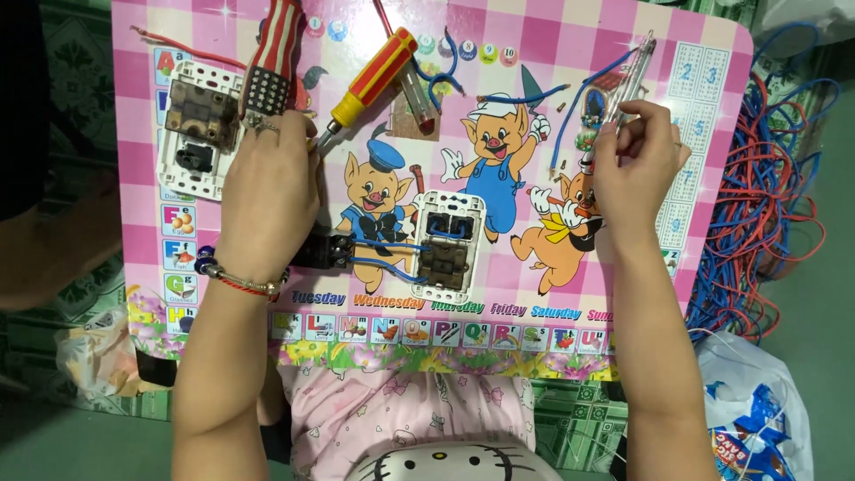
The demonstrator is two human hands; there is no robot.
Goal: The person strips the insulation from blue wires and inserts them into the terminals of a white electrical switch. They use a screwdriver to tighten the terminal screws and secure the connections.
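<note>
My left hand (pixel 267 196) rests on the pink checked table (pixel 712 62), fingers closed on the metal shaft of a screwdriver with a red and yellow handle (pixel 378 76) that points up and to the right. Striped red and black pliers handles (pixel 272 53) stick out just beyond its knuckles. My right hand (pixel 637 156) pinches a slim clear tester screwdriver (pixel 628 80) near the table's right side. Between the hands lies a white socket plate (pixel 448 245), back side up, with blue wires running to a black part (pixel 331 251) by my left wrist.
A second white socket plate (pixel 198 129) lies at the table's left. Short blue wire pieces (pixel 525 93) and a small clear-handled tool (pixel 417 93) lie near the top. A tangle of red and blue wires (pixel 757 178) sits off the right edge, above a plastic bag (pixel 757 419).
</note>
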